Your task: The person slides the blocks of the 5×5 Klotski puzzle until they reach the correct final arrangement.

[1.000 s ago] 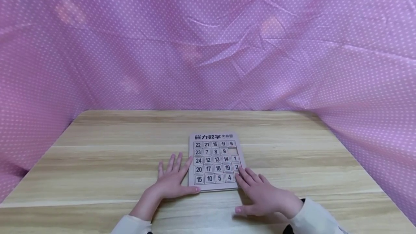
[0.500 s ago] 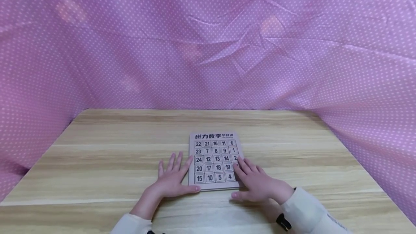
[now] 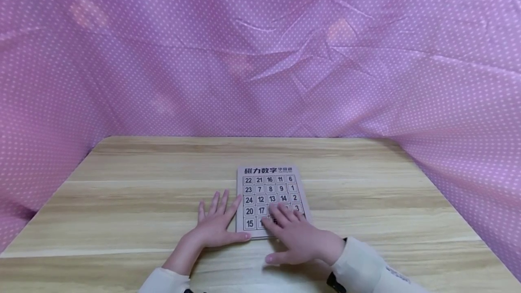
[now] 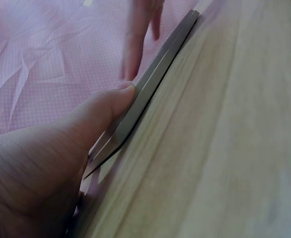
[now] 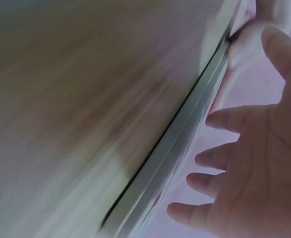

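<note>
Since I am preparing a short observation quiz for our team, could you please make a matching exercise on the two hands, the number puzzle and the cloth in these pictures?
Column one:
1. Left hand
2. Right hand
3. Number puzzle
4. Cloth

Column two:
A. Pinkish purple with pale dots
B. Over the puzzle's near right part
C. Lying on the wood-grain table, printed with numbers
D. At the puzzle's left edge

Right pairs: 1-D, 2-B, 3-C, 4-A
</note>
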Tool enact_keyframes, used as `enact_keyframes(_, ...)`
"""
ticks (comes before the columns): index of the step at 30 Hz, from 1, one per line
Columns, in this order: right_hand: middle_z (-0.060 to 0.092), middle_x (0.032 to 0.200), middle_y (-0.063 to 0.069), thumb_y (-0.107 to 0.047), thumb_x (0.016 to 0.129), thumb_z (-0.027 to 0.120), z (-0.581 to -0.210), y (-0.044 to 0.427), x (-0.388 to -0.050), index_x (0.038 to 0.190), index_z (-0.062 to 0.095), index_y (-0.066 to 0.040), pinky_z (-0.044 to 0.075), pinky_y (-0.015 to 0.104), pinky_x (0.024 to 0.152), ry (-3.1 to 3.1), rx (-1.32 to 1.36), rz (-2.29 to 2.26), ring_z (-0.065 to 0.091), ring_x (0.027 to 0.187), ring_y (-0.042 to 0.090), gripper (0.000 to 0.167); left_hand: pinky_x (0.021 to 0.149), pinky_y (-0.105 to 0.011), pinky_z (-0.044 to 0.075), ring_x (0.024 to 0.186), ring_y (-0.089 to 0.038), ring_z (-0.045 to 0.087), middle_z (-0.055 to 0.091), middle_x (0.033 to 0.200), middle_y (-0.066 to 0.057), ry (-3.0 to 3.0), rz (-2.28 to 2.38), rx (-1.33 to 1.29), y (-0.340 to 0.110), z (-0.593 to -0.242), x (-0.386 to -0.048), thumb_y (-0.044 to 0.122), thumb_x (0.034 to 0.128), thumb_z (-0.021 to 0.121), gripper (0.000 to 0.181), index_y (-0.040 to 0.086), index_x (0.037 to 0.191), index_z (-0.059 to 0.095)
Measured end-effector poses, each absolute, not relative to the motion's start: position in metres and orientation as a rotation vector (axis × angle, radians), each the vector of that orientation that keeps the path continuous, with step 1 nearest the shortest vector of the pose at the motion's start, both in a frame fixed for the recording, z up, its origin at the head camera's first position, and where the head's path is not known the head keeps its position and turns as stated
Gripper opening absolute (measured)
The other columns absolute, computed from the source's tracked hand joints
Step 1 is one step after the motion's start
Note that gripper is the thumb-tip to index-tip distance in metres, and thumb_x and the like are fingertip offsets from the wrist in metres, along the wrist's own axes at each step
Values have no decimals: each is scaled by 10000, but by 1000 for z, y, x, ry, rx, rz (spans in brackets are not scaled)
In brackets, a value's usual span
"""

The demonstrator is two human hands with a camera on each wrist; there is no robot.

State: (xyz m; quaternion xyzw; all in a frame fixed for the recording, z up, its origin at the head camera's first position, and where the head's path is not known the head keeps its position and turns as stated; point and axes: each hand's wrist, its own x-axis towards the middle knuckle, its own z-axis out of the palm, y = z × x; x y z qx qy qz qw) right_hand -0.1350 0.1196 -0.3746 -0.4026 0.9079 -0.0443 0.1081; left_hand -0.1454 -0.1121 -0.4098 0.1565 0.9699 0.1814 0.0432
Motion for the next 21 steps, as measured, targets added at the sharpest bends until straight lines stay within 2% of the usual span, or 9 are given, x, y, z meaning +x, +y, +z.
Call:
enact_keyframes(7, 46, 1426, 124, -688, 752, 326, -376, 87, -135, 1376, 228, -230, 108, 557, 955, 2641, -1245, -61, 11, 1272, 314, 781, 910, -594, -96, 1257, -363, -46, 28, 1409, -192, 2962, 541, 493, -115, -410, -148, 732, 630, 474, 985, 198, 1393, 150)
enact_keyframes(21, 61, 1426, 114, -669, 766, 323, -375, 89, -138, 1382, 186, -267, 118, 559, 953, 2662, -1181, -48, 33, 1270, 323, 748, 912, -593, -94, 1257, -362, -48, 27, 1408, -194, 2952, 536, 504, -120, -407, -152, 739, 631, 462, 981, 196, 1392, 161)
